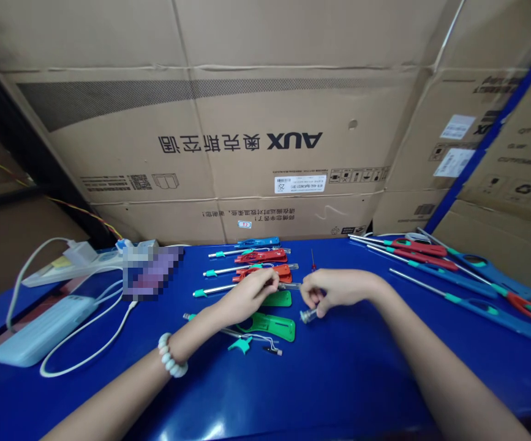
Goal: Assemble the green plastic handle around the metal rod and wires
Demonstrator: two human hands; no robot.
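My left hand (pixel 256 291), with a beaded bracelet at its wrist, is closed in a pinch over a green handle shell (pixel 280 299). At its fingertips a clear plastic tube (pixel 291 286) sticks out to the right. Between thumb and fingers my right hand (pixel 327 288) grips a small clear cylinder (pixel 308 315) with a shiny end. Nearer me lie another green handle shell (pixel 274 326), a teal trigger (pixel 240 345) and a small black part with white wires (pixel 273 351). Behind my left hand are rows of red shells (pixel 265 256) and metal rods (pixel 212 290).
Several long-necked lighters (pixel 476 306) lie on the right of the blue table (pixel 352 380). A small red screwdriver-like tool (pixel 313 260) lies beyond my right hand. On the left are a light-blue power bank (pixel 35 334), cables and a power strip (pixel 104 260). Cardboard (pixel 247 104) walls the back.
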